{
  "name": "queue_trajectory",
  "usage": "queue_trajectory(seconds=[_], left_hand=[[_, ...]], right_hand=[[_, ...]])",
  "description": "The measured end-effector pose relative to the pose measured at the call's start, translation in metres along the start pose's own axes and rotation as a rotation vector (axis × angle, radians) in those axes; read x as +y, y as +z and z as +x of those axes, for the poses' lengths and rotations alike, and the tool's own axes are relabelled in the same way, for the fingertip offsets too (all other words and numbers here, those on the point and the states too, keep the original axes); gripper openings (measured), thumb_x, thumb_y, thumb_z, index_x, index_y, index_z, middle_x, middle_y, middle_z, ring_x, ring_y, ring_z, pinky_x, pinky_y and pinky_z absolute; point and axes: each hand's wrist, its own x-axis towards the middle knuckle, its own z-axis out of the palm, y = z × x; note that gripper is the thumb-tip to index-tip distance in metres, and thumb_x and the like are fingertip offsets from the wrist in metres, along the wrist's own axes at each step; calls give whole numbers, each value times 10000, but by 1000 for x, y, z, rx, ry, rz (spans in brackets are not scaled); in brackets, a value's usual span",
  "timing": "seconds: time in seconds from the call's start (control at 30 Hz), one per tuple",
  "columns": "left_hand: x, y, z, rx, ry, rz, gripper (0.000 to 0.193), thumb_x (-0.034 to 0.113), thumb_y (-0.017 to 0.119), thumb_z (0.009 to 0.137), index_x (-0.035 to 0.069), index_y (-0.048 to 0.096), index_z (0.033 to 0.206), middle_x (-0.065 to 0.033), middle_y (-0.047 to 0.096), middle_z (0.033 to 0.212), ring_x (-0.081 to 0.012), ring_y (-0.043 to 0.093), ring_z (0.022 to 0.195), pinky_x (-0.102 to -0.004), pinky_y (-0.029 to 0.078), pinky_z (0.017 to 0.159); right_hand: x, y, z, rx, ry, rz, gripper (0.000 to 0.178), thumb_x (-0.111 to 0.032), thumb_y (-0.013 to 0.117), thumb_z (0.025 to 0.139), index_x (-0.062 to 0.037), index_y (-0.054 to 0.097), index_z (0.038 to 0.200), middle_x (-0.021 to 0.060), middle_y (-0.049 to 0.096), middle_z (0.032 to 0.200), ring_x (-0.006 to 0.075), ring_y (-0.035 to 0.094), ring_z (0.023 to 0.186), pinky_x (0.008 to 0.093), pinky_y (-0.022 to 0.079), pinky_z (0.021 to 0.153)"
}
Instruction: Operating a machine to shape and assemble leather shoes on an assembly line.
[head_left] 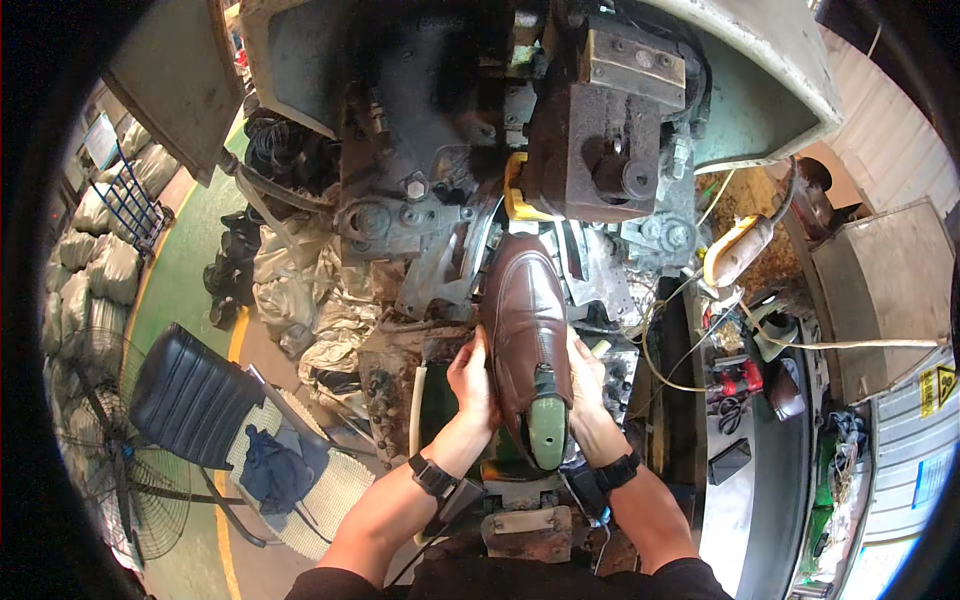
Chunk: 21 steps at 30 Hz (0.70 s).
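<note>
A brown leather shoe upper point(525, 310) is stretched over a green shoe last point(547, 430), which shows at the heel end nearest me. My left hand point(472, 385) grips its left side, with the thumb up along the leather. On the opposite side my right hand point(590, 388) holds it; the undersides of the fingers are hidden. The toe points away from me, between the metal plates point(600, 275) of a machine. Above the toe hang a yellow curved part point(519, 190) and a dark, greasy metal block point(600, 150).
To the left stand a chair point(190, 395) with a blue cloth point(280, 470), a wire fan point(125, 450) and stacked sacks point(112, 268). A bench point(730, 520) at the right bears scissors point(732, 410) and a flat black object point(729, 461). Loose cables point(650, 350) hang beside the machine.
</note>
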Motion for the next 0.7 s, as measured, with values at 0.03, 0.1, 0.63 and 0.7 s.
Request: queue_trajectory(seconds=[0.03,0.1,0.63,0.7], left_hand=[[1,-2,0,5,2,3,363,351,674,1007,-10,664,1050,-56,692,987,-143,636,863,-310,536,779],[4,-1,0,-33,-18,1,416,374,687,995,-28,663,1101,-70,697,1013,-148,636,872,-323,539,794],[21,-234,85,201,138,648,443,139,801,872,-49,681,1254,-25,718,1000,-79,568,768,-242,455,696],[29,-248,69,307,248,715,470,175,803,873,-61,671,1258,-93,729,1076,-142,644,887,-275,504,788]], right_hand=[[1,-2,-1,12,19,-13,440,-122,796,895,-2,605,1273,86,715,1082,186,710,917,328,598,785],[0,-1,-5,-3,45,12,442,-134,797,897,-1,603,1272,87,716,1081,187,711,913,331,600,783],[-27,-242,45,212,60,-539,763,-56,773,846,66,373,1485,151,627,1274,263,595,1119,372,501,930],[-12,-239,53,200,5,-613,820,-1,745,854,45,291,1535,182,595,1363,272,608,1142,391,498,952]])
